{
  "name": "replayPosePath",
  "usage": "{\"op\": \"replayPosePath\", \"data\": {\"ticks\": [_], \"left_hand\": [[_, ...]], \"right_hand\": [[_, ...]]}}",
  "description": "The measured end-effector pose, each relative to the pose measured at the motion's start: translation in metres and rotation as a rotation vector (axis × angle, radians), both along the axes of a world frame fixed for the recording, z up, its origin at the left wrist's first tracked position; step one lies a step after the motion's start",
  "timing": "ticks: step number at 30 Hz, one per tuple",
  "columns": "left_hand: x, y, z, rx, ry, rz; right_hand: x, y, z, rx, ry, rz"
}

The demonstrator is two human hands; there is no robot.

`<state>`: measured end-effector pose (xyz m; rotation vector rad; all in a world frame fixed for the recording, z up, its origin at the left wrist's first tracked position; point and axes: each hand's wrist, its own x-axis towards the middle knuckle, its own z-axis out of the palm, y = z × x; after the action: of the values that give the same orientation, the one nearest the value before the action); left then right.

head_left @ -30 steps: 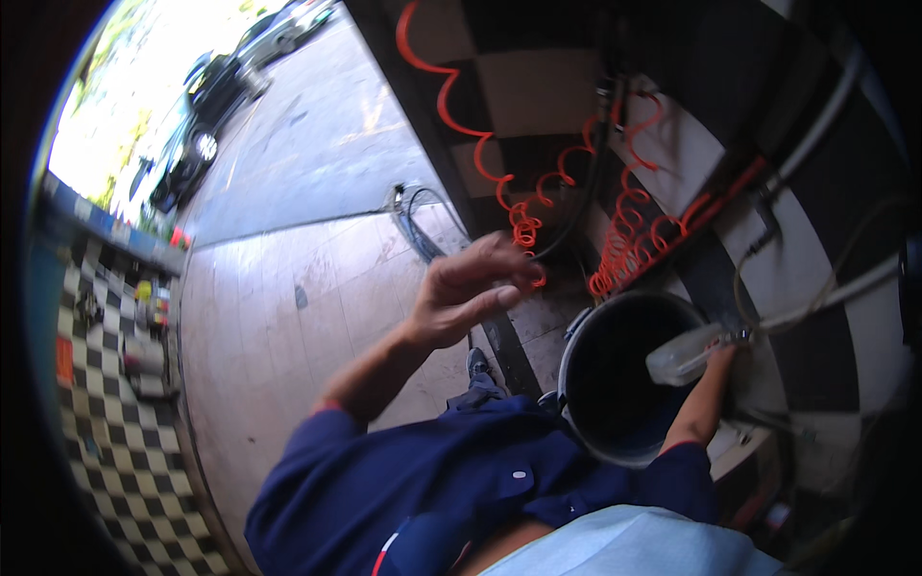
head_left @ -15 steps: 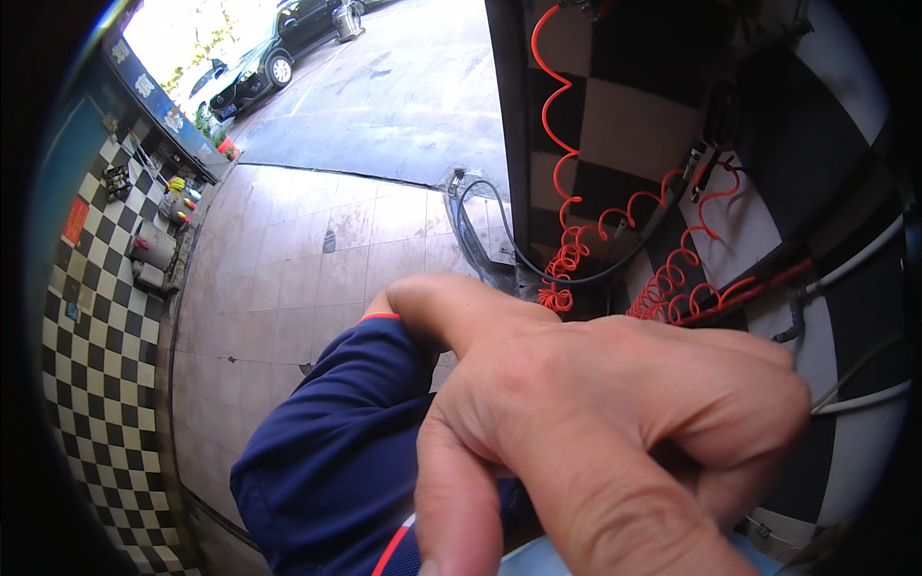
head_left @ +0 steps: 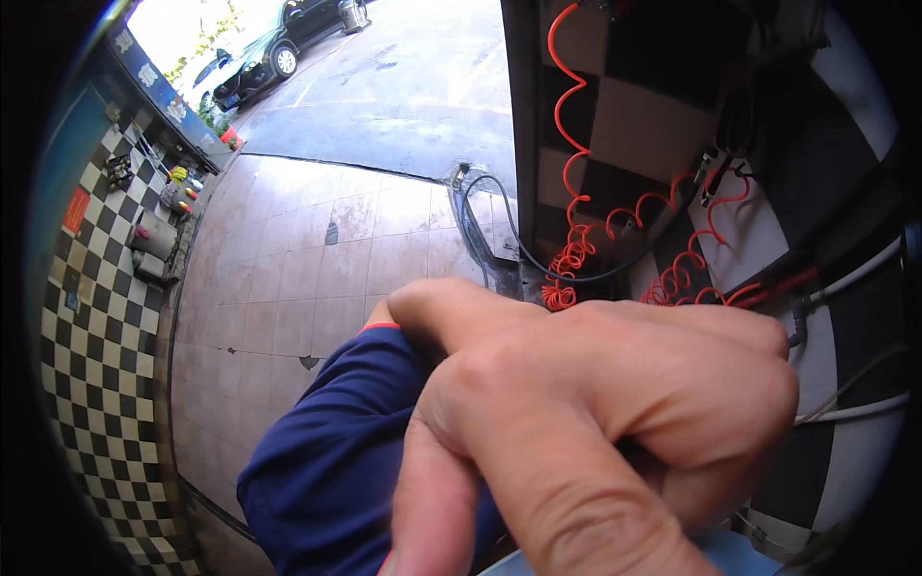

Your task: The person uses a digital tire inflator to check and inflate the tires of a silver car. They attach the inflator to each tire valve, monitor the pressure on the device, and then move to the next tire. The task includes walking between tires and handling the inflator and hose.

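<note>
Left hand (head_left: 595, 432) raised close to the lens, fingers curled inward; whether it grips anything cannot be told. Dark blue fabric sleeve (head_left: 336, 451) covers the forearm. Right hand not visible. Behind: coiled orange-red hose (head_left: 567, 259) hanging against a checkered wall (head_left: 643, 125), black cable (head_left: 480, 221) looped on glossy beige floor tiles (head_left: 288, 278).

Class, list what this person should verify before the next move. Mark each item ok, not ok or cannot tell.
1. View ahead unblocked: not ok. The left hand fills the picture, close to the camera.
2. Left hand empty: cannot tell. Its fingers are curled and the palm is hidden.
3. Right hand in sight: not ok. It is out of view.
4. Orange coiled hose in sight: ok. It hangs by the checkered wall.
5. Tiled floor free of cables: not ok. A black cable lies there.
</note>
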<state>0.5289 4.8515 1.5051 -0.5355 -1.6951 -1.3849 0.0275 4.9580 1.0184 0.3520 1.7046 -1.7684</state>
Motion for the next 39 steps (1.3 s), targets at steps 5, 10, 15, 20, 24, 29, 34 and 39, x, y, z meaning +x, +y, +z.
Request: {"op": "replayPosePath", "data": {"ticks": [5,10,15,20,24,29,34,39], "left_hand": [[0.005,-0.005,-0.011,0.047,-0.080,0.069],[0.011,-0.015,-0.030,0.081,-0.163,0.124],[0.041,-0.017,-0.079,0.198,-0.356,0.297],[0.080,-0.007,-0.127,0.334,-0.560,0.530],[0.098,-0.006,-0.114,0.300,-0.477,0.650],[0.101,0.008,-0.040,0.056,-0.215,0.753],[0.085,0.005,0.015,-0.115,-0.011,0.730],[0.086,-0.001,0.035,-0.256,0.141,0.820]], "right_hand": [[0.005,0.001,-0.002,0.010,-0.002,0.032],[0.010,0.002,-0.003,0.010,-0.017,0.043],[0.018,0.004,0.001,0.012,-0.025,0.045],[0.024,-0.018,-0.003,-0.025,-0.052,0.059],[0.018,-0.023,-0.003,-0.025,-0.030,0.060],[0.018,-0.050,0.010,-0.061,-0.030,0.085],[0.022,-0.080,0.023,-0.021,-0.039,0.109],[-0.001,-0.061,0.012,-0.047,-0.015,0.071]]}}
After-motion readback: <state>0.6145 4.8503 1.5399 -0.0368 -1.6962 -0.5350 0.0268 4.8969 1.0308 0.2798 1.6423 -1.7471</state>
